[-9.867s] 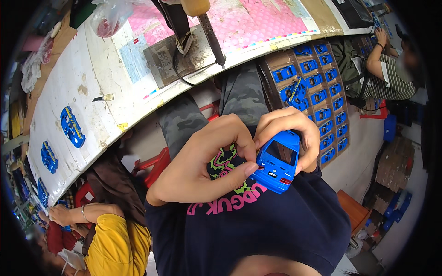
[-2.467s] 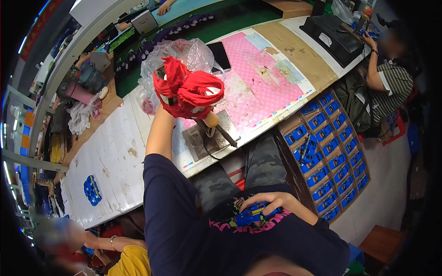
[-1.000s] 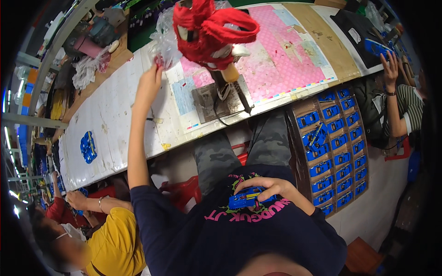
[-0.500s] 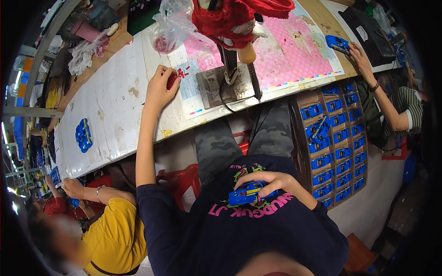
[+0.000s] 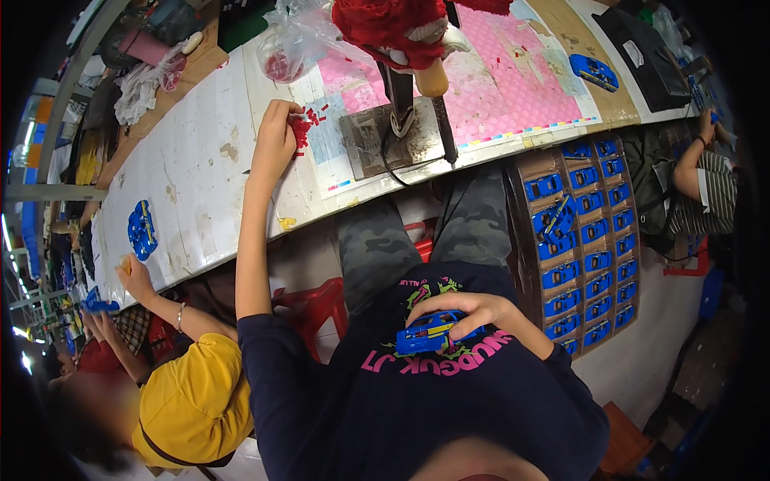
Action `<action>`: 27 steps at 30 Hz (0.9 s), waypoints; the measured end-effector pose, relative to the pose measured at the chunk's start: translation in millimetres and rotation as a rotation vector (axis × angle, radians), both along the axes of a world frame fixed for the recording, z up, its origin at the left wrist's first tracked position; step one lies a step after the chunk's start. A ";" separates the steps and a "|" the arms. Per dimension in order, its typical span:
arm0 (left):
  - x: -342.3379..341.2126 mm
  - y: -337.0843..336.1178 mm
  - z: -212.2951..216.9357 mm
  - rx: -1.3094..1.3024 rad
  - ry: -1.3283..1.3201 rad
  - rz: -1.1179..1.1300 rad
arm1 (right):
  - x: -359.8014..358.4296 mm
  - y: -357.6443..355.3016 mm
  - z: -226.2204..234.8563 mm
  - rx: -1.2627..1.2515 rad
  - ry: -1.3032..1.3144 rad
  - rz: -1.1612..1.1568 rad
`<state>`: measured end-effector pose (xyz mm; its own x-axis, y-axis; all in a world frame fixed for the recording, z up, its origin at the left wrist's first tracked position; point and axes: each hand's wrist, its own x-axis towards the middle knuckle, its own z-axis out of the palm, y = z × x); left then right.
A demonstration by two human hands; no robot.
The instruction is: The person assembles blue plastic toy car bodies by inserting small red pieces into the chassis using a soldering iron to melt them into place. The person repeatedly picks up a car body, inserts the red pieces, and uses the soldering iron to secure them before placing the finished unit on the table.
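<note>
My right hand [image 5: 473,314] is wrapped over a blue toy car [image 5: 423,338] with a yellow stripe, holding it against the front of my dark shirt. At the near part of the white table, my left hand [image 5: 274,143] reaches to a small heap of red plastic pieces [image 5: 301,135]. Its fingers are curled at the heap's left edge, with the tips partly hidden; whether a piece is between them does not show. Several loose red bits [image 5: 319,114] lie just right of the heap.
A red-cloth-wrapped device [image 5: 389,36] on a post stands on a metal plate [image 5: 367,144]. Right of my legs, a cardboard tray [image 5: 573,232] holds rows of blue cars. Other blue cars [image 5: 143,230] [image 5: 593,72] lie on the table. Co-workers sit on both sides.
My left hand has drawn its fingers in at the red heap, uncovering more of it. At the right, a co-worker's hand has left the blue car on the table. My right hand keeps its car.
</note>
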<state>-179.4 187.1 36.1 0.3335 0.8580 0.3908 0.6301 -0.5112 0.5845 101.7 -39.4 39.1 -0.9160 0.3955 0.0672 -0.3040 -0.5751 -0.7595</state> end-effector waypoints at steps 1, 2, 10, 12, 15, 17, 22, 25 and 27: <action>0.2 0.3 -0.2 -0.012 0.003 -0.001 | -0.3 0.1 -2.0 0.037 0.008 -0.009; -0.6 0.1 0.5 -0.023 0.008 0.001 | -0.9 0.4 -4.9 0.075 0.017 -0.016; 11.9 5.7 5.0 0.289 0.153 0.047 | -1.2 -0.3 -9.6 0.115 0.027 -0.013; 16.6 7.1 4.7 0.249 0.149 0.042 | -1.4 0.3 -7.4 0.112 0.028 -0.007; 29.6 11.0 4.1 0.305 0.226 0.045 | -0.4 -0.3 -6.9 0.110 0.011 -0.005; 36.1 12.2 2.8 0.292 0.278 0.093 | 1.0 -0.7 -5.7 0.124 -0.008 -0.016; 37.3 13.8 -4.8 0.253 0.267 0.168 | 3.3 -2.3 -4.8 0.146 -0.031 -0.021; 38.8 12.1 -3.0 0.241 0.206 0.185 | 5.6 -0.9 -0.9 0.172 -0.047 -0.041; 43.2 5.8 3.8 0.144 0.042 0.207 | 8.4 2.1 4.9 0.204 -0.072 -0.066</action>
<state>-136.2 192.9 39.9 0.1751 0.8462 0.5033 0.7519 -0.4449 0.4865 110.0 -37.4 44.0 -0.8940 0.4395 0.0875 -0.2766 -0.3877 -0.8793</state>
